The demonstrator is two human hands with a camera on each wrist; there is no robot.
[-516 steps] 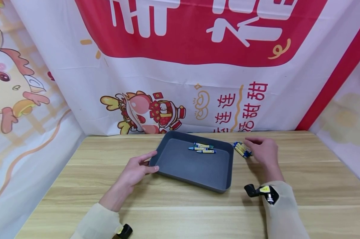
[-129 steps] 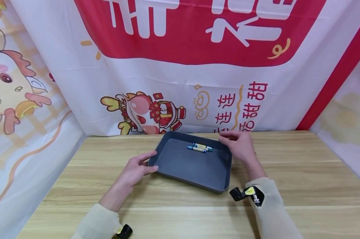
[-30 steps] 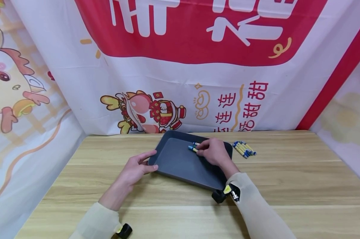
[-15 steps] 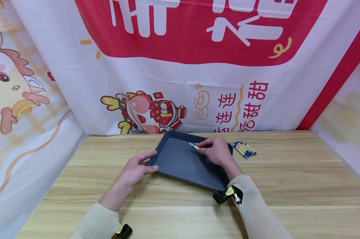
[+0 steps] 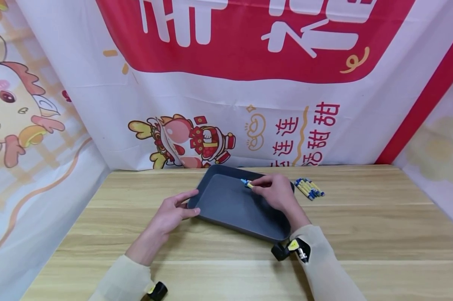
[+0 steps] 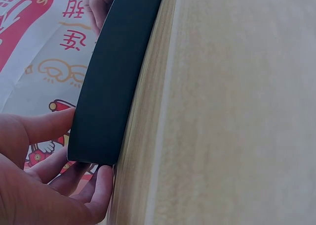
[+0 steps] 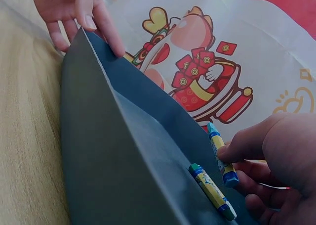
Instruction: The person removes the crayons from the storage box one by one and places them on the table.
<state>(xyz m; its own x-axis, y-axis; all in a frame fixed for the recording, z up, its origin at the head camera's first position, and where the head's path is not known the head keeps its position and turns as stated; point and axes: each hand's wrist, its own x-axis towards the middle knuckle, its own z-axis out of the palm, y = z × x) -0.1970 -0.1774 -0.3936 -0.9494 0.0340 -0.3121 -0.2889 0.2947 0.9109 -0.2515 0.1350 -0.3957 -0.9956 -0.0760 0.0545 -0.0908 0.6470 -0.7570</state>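
My left hand [image 5: 170, 215] grips the left corner of a dark grey tray [image 5: 226, 205], its thumb and fingers on either side of the corner. Over the tray's far right part, my right hand [image 5: 274, 193] pinches a light-blue-tipped crayon [image 7: 216, 142] between thumb and fingers. Below it, in the right wrist view, a green-tipped crayon [image 7: 212, 191] lies in the tray. The right hand hides part of the tray floor in the head view. Just right of the tray, several yellow-wrapped crayons [image 5: 309, 189] lie side by side on the table.
The wooden table [image 5: 211, 271] carries the tray near its back edge. A printed cloth [image 5: 226, 96] with red lettering and a cartoon figure hangs directly behind, and more cloth [image 5: 53, 175] hangs at the left side.
The right hand went from the crayon pile to the tray, where it took hold of the light-blue-tipped crayon. Lately it has shifted slightly right with it. The left hand has stayed on the corner.
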